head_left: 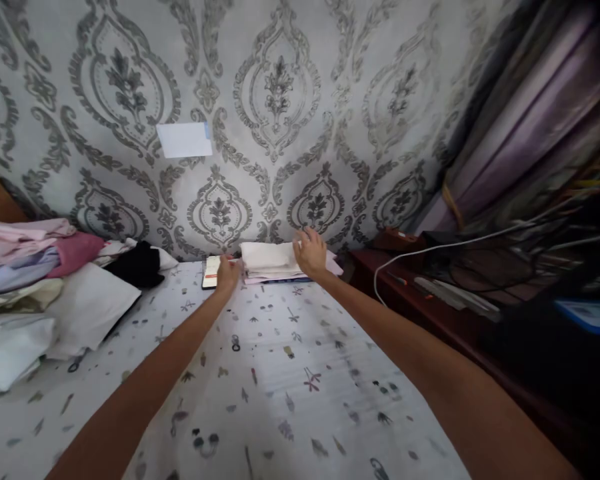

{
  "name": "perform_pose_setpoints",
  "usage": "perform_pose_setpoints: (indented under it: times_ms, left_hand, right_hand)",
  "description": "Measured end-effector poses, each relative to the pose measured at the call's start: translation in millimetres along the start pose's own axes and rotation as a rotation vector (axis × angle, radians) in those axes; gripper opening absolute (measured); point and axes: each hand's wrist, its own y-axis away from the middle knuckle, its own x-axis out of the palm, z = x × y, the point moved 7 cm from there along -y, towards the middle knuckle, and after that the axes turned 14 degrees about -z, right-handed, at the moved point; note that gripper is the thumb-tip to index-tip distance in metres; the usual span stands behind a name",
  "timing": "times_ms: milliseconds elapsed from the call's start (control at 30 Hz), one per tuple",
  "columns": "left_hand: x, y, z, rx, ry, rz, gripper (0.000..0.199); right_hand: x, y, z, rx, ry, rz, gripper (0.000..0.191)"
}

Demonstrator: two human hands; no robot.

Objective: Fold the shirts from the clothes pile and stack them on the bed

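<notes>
A low stack of folded white and pale pink cloth [267, 259] lies at the far end of the bed, against the wall. My right hand [311, 253] rests on the stack's right part, fingers apart and slightly bent. To the left of the stack is my left hand [228, 272], its fingers stretched forward and partly blurred, holding nothing that I can see. Just beside it a phone [211, 275] with a lit, pale screen lies on the patterned sheet [260, 373]. My left fingertips overlap the phone's right edge in view; whether they touch it I cannot tell.
A loose heap of clothes [87, 303] in white, pink and black spreads over the bed's left side. On the right, a dark red table [375, 273] carries a white cable [430, 250] and assorted items. Patterned wallpaper [280, 100] rises behind; a purple curtain [520, 113] hangs right.
</notes>
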Motion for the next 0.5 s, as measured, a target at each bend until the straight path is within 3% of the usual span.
perform_pose_setpoints:
  times_ms: [100,200,267,367,500]
  left_hand:
    - [-22.2,49.1,3.1,0.091,-0.046,0.093,0.023]
    - [-58.1,94.3,5.1,0.190,-0.076,0.187,0.021]
    - [-89.3,111.4,1.1,0.325,-0.158,0.234,0.020]
    - [-142.1,108.3,-9.3,0.550,-0.399,0.213,0.021]
    - [-213.5,60.8,-27.5,0.615,-0.671,0.059,0.022]
  right_hand:
    - [36.8,27.1,43.0,-0.316,0.041,0.126,0.040]
    - [63.5,48.0,45.4,-0.312,0.053,0.231,0.032]
    - [68.2,51.3,43.4,-0.304,0.036,0.249,0.028]
    - [63.7,49.3,49.5,-0.324,0.023,0.247,0.027]
    - [53.4,69.5,77.4,-0.397,0.001,0.162,0.033]
